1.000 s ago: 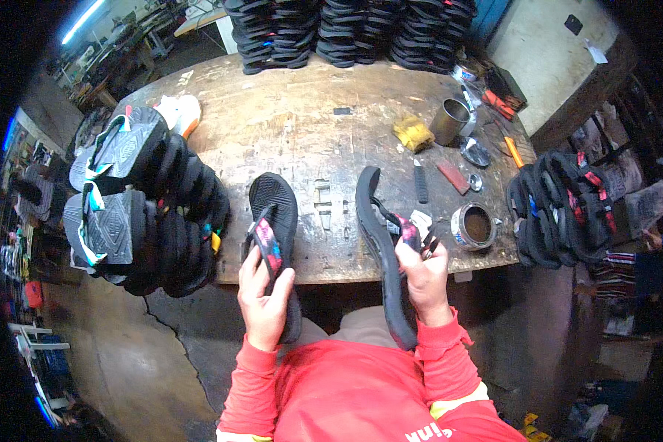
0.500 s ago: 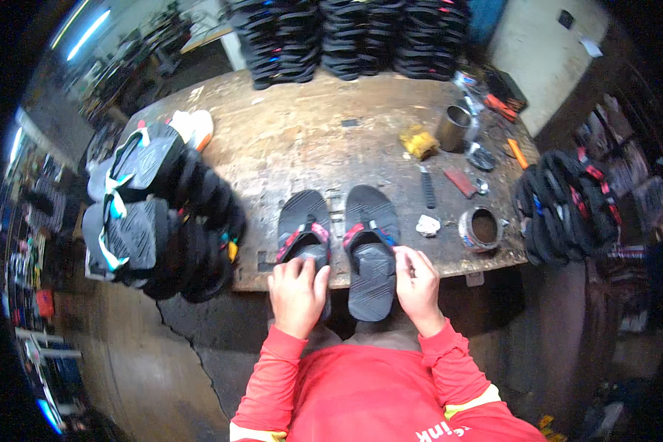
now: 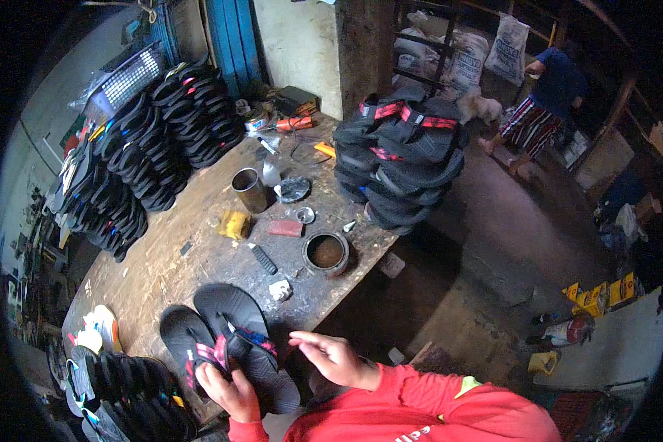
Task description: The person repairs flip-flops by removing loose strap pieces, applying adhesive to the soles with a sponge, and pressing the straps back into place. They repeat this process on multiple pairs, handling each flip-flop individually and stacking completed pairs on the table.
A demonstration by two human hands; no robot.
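Two black flip-flops with patterned pink, red and blue straps lie side by side at the table's near edge. My left hand (image 3: 233,393) is closed over the left flip-flop (image 3: 178,324), its fingers bent at the strap and the heel part hidden under them. The right flip-flop (image 3: 228,303) overlaps the left one a little, its heel sticking out past the edge. Just right of it my right hand (image 3: 339,361) hovers, fingers stretched out and holding nothing.
On the table (image 3: 147,258) stand a metal cup (image 3: 250,193), a round pot (image 3: 325,253), a yellow lump (image 3: 233,224), a red block (image 3: 286,227) and a black-handled tool (image 3: 262,259). Sandal stacks (image 3: 405,162) rise at the right corner, far left and near left. A person (image 3: 556,88) and a dog (image 3: 480,108) are beyond.
The view has swung to the right, bringing the person and dog into sight. My right hand has come off the right flip-flop; my left hand stays at the left one.
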